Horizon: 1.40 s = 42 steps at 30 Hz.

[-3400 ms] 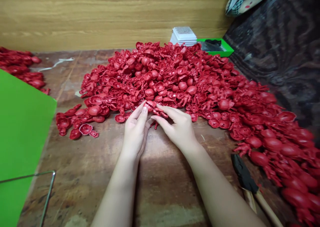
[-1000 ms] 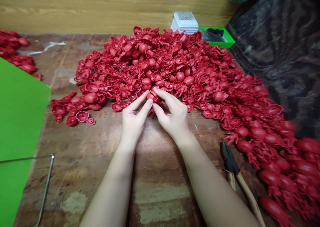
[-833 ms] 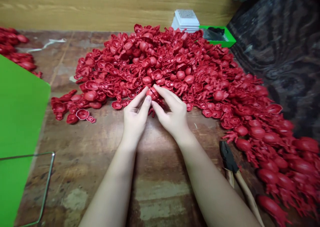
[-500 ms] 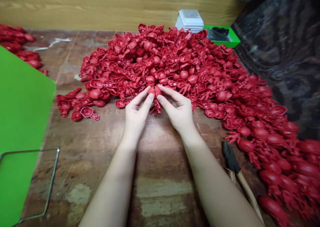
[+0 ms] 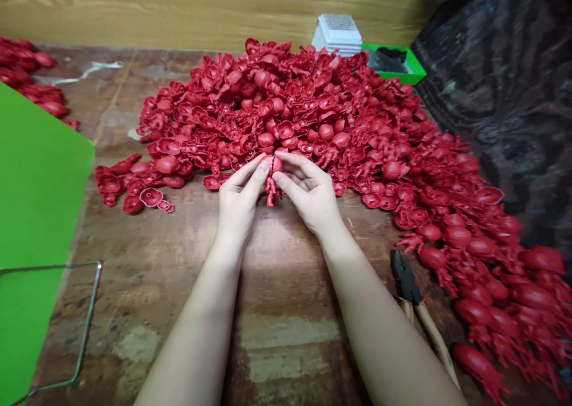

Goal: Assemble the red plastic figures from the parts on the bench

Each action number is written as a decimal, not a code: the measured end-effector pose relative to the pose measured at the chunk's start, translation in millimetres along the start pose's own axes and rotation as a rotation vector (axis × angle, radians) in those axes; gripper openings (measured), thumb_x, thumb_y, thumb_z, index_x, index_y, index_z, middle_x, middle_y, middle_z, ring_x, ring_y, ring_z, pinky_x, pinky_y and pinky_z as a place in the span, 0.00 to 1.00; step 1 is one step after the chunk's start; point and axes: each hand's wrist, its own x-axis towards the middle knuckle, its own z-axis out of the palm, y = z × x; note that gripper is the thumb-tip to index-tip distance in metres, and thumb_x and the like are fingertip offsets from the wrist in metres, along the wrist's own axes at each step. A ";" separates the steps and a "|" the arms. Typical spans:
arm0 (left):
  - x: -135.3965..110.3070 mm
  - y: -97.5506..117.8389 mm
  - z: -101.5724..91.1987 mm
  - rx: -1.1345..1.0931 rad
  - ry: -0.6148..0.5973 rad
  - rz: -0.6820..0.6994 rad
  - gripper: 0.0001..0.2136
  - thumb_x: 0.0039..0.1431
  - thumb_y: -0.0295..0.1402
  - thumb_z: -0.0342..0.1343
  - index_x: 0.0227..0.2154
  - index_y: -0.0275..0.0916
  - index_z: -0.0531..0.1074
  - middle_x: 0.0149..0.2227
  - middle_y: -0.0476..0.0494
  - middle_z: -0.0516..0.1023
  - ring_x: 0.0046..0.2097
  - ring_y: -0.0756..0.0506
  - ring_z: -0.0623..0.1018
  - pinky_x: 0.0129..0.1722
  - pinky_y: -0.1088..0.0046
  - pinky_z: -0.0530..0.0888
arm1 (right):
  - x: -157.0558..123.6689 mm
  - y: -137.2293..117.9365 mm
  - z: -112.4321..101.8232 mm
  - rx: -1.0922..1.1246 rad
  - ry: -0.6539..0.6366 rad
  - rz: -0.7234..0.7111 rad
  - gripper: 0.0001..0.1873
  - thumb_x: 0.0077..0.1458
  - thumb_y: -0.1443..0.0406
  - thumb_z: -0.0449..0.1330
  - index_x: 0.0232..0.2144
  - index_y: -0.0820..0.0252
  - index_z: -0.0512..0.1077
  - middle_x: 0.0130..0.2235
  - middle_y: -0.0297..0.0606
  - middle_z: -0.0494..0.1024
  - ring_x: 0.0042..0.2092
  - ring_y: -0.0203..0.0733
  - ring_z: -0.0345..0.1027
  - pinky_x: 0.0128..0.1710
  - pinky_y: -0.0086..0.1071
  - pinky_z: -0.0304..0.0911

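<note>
Between my two hands is a red plastic figure (image 5: 270, 186) with a big round head and small legs hanging down. A dark seam runs down the head where its two halves meet. My left hand (image 5: 241, 197) pinches the left half between thumb and fingers. On the other side, my right hand (image 5: 308, 194) grips the right half the same way. Just behind the hands rises a large heap of red figure parts (image 5: 277, 105), many of them hollow half shells.
Pliers (image 5: 406, 278) lie right of my right forearm, beside whole red figures (image 5: 480, 364). A green panel (image 5: 40, 215) and a metal wire frame (image 5: 89, 322) stand at left. White stacked pieces (image 5: 338, 35) and a green tray (image 5: 415, 72) sit behind the heap.
The two head halves look closer together, and the seam is narrower. The figure's legs now hang straighter down. The whole view has shifted slightly.
</note>
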 end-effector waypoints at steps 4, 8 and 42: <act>0.6 1.5 1.1 -0.009 0.015 -0.022 0.19 0.51 0.46 0.78 0.45 0.47 0.87 0.51 0.44 0.89 0.52 0.41 0.87 0.51 0.67 0.84 | 0.2 1.7 0.9 0.050 -0.007 0.022 0.29 0.60 0.47 0.71 0.58 0.53 0.79 0.58 0.43 0.85 0.57 0.48 0.81 0.65 0.45 0.75; 0.5 2.5 1.4 -0.004 0.004 -0.046 0.22 0.50 0.47 0.78 0.46 0.46 0.87 0.52 0.42 0.89 0.51 0.41 0.88 0.51 0.66 0.84 | 0.5 0.6 -0.4 0.078 -0.011 0.032 0.27 0.61 0.49 0.71 0.58 0.53 0.80 0.58 0.42 0.85 0.57 0.48 0.82 0.65 0.46 0.75; 1.4 -3.2 -8.5 0.064 -0.124 -0.062 0.22 0.55 0.46 0.75 0.52 0.49 0.85 0.60 0.43 0.84 0.65 0.36 0.80 0.71 0.53 0.72 | -0.2 -3.8 -15.9 0.048 -0.020 0.042 0.23 0.58 0.53 0.75 0.55 0.47 0.83 0.59 0.36 0.84 0.61 0.49 0.80 0.68 0.49 0.70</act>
